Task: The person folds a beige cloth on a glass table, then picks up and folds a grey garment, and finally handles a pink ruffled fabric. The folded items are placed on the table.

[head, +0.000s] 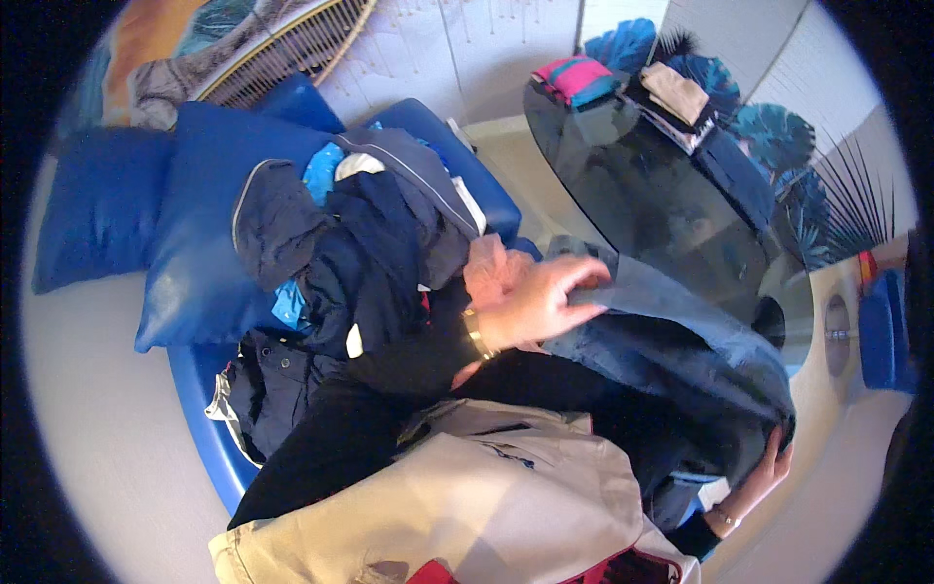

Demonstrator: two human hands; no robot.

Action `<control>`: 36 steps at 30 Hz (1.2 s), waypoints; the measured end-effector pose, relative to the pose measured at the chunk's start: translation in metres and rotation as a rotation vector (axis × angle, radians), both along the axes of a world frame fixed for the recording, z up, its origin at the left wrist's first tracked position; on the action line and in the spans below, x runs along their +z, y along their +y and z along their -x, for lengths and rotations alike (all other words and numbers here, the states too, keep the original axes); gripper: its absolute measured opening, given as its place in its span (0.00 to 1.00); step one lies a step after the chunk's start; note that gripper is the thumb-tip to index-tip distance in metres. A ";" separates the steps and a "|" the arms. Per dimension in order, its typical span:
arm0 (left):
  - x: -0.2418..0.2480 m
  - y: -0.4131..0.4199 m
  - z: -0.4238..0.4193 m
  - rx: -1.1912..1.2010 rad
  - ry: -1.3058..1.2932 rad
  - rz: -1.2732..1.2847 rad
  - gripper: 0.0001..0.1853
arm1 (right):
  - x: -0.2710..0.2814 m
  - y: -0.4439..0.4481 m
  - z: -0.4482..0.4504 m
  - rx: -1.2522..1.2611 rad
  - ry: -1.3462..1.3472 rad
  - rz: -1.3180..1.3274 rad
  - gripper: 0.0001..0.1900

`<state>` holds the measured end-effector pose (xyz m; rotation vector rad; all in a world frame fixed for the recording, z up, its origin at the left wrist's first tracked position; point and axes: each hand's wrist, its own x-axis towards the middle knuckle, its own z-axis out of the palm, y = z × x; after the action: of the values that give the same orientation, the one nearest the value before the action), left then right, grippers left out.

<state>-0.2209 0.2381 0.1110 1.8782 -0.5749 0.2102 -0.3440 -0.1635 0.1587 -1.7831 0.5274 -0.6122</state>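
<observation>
Dark blue denim garment stretches across the black-clad lap. My left hand, with a gold bracelet, is over its left end, thumb and fingers apart; whether it touches the cloth cannot be told. My right hand grips the garment's far right edge, fingers partly hidden. A beige garment with red trim lies across the near part of the lap. Beyond my left wrist is a pink sheer cloth. Left of it, dark clothes are heaped with bright blue and white pieces.
Blue cushions back the heap on a blue seat. An oval dark glass table holds a pink and teal folded cloth, a folded beige cloth and a dark folded garment. Blue decorative leaves stand behind.
</observation>
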 end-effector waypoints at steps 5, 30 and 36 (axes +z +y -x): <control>-0.006 0.053 -0.013 0.046 -0.019 -0.389 0.42 | -0.034 -0.003 -0.010 0.128 0.072 0.096 0.12; -0.020 0.095 0.038 0.486 0.439 0.432 0.11 | -0.125 -0.039 -0.018 0.150 -0.048 -0.154 0.10; 0.105 0.071 0.033 0.690 0.087 0.489 0.18 | -0.122 -0.035 -0.019 0.124 0.029 -0.141 0.10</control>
<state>-0.2538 0.3094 0.2157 1.5270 0.1997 0.6520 -0.3252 -0.1988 0.0363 -1.6792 0.4641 -0.4526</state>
